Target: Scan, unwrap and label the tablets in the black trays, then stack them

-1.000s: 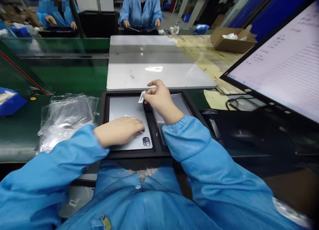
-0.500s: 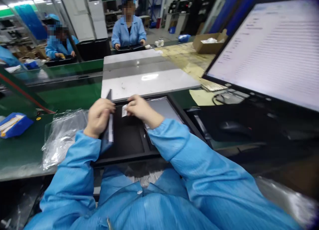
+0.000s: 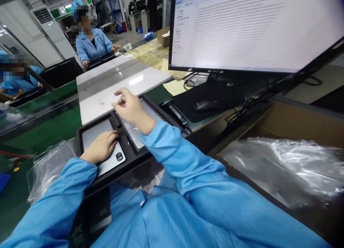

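My left hand (image 3: 100, 147) lies flat with fingers stretched on the back of a silver tablet (image 3: 114, 161). This tablet sits camera side up in the left compartment of a black tray (image 3: 129, 149). My right hand (image 3: 130, 110) is raised over the tray's right compartment, its fingers loosely curled and apart, with nothing visible between them. Partly hidden below it, a second tablet (image 3: 134, 135) in a clear cover fills the right compartment.
Clear plastic bags (image 3: 52, 169) lie left of the tray. A handheld scanner (image 3: 176, 115), a mouse (image 3: 205, 105) and a monitor (image 3: 228, 33) stand to the right. More clear bags (image 3: 290, 169) fill a cardboard box. A white board (image 3: 107, 94) lies beyond; two co-workers sit farther back.
The tablet, held upright by my left hand before, now lies flat in the left compartment. The small white label in my right hand is out of sight. The view has turned right.
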